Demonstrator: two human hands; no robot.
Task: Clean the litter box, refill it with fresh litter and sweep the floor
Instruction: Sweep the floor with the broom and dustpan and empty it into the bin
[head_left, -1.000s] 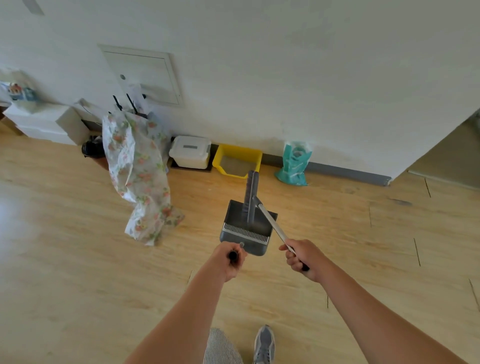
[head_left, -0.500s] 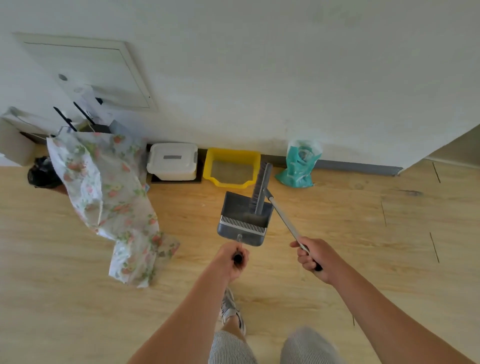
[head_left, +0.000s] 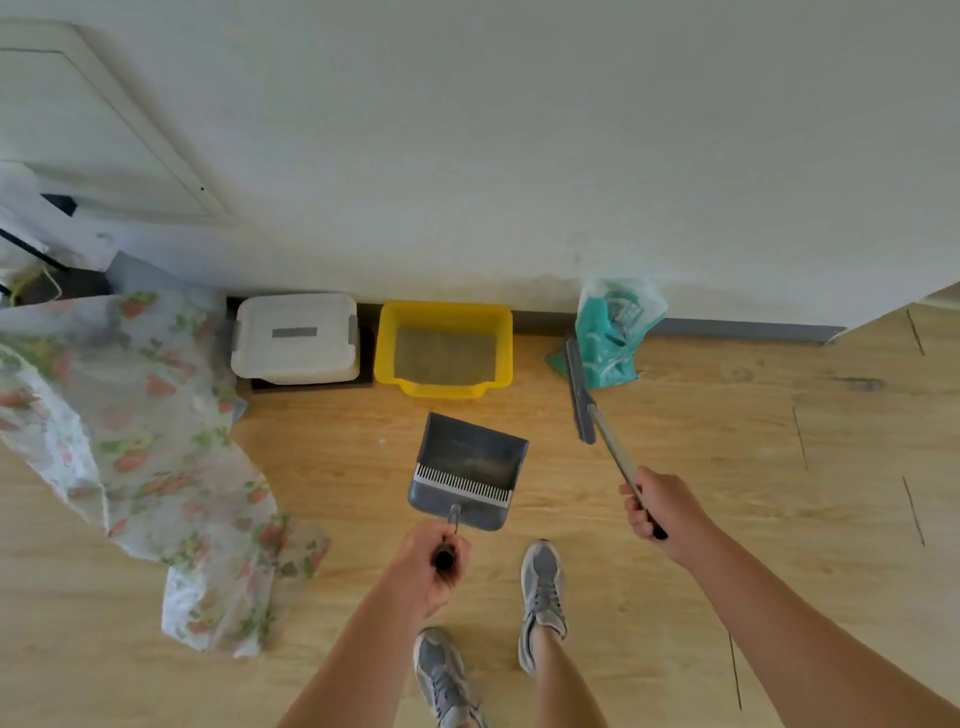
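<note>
A yellow litter box (head_left: 384, 343) holding grey litter stands on the wooden floor against the wall. In front of it sits a grey dustpan (head_left: 467, 467) with a comb edge; my left hand (head_left: 428, 564) grips the black end of its upright handle. My right hand (head_left: 660, 509) grips the metal handle of a grey broom (head_left: 579, 389), whose head is on the floor right of the litter box, in front of a teal litter bag (head_left: 610, 327).
A white lidded bin (head_left: 296, 338) on a dark mat stands left of the litter box. A floral cloth (head_left: 145, 441) hangs down and spreads over the floor at left. My two grey shoes (head_left: 543, 592) stand just behind the dustpan. A wall corner opens at far right.
I have stepped closer to the wall. The broom has come out of the dustpan and swung right, its head now in front of the teal bag. The dustpan stays before the litter box.
</note>
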